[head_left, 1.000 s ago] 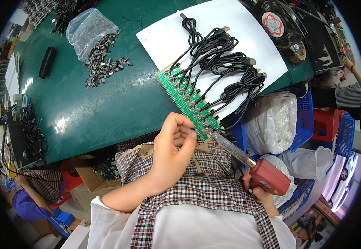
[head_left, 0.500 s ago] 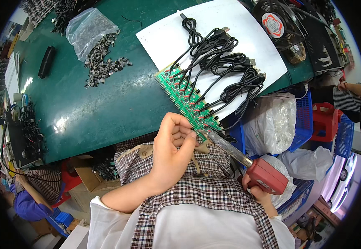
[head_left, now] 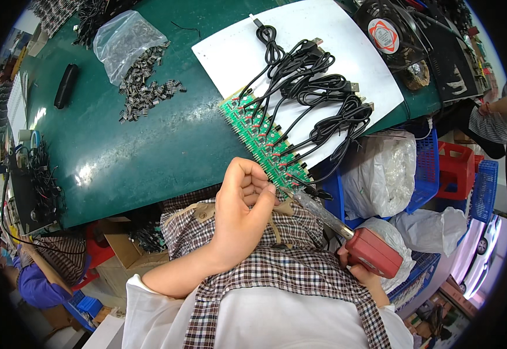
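Observation:
A long green circuit board strip lies at an angle on the green table, with several black cables running from it onto a white sheet. My left hand is curled at the strip's near end, thumb against forefinger. I can make out nothing between the fingers. My right hand grips a red soldering gun. Its long metal barrel points up and left to the same near end of the strip, beside my left thumb.
A clear bag and a loose pile of small dark parts lie at the table's far left, next to a black oblong object. A fan stands far right. Blue baskets, a red crate and plastic bags crowd the right. Another person sits at lower left.

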Tool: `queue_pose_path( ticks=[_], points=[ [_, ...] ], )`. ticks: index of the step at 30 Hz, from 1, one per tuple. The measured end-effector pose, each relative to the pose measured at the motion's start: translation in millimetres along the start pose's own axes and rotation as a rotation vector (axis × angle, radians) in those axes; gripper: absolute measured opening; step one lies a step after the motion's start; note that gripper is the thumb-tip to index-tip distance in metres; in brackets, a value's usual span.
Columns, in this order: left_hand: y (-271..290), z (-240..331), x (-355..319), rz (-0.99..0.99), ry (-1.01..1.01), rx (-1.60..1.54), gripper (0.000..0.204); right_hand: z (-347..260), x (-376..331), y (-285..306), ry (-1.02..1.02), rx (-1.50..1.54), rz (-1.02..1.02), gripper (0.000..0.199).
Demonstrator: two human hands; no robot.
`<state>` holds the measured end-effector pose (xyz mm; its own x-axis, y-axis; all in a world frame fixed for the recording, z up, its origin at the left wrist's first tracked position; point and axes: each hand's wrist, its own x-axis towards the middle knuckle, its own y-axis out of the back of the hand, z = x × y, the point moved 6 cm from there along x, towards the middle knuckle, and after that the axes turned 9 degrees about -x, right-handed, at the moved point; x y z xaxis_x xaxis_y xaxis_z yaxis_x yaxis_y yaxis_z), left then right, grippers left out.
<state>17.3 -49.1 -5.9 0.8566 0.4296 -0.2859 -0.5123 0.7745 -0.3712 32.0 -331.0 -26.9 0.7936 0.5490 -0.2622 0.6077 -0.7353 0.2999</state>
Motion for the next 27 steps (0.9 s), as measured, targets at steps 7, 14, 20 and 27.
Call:
queue_pose_path(
  ticks=[7,14,20,27],
  points=[
    [0.9,-2.4,-0.7,-0.007,0.002,0.002,0.016,-8.1,3.3,1.1,0.074,-0.055,-0.034,0.066],
    [3.9,-2.7,0.0,-0.018,0.010,0.016,0.016,-7.2,2.7,0.1,0.124,-0.100,0.028,0.061],
    [44.8,30.7,7.4,0.191,-0.166,0.416,0.017,-11.2,11.2,-12.0,-0.028,0.300,-0.050,0.059],
    [171.0,94.2,33.6,0.667,-0.376,0.995,0.029,-36.8,21.3,-14.9,-0.049,0.238,0.092,0.064]
  ],
)
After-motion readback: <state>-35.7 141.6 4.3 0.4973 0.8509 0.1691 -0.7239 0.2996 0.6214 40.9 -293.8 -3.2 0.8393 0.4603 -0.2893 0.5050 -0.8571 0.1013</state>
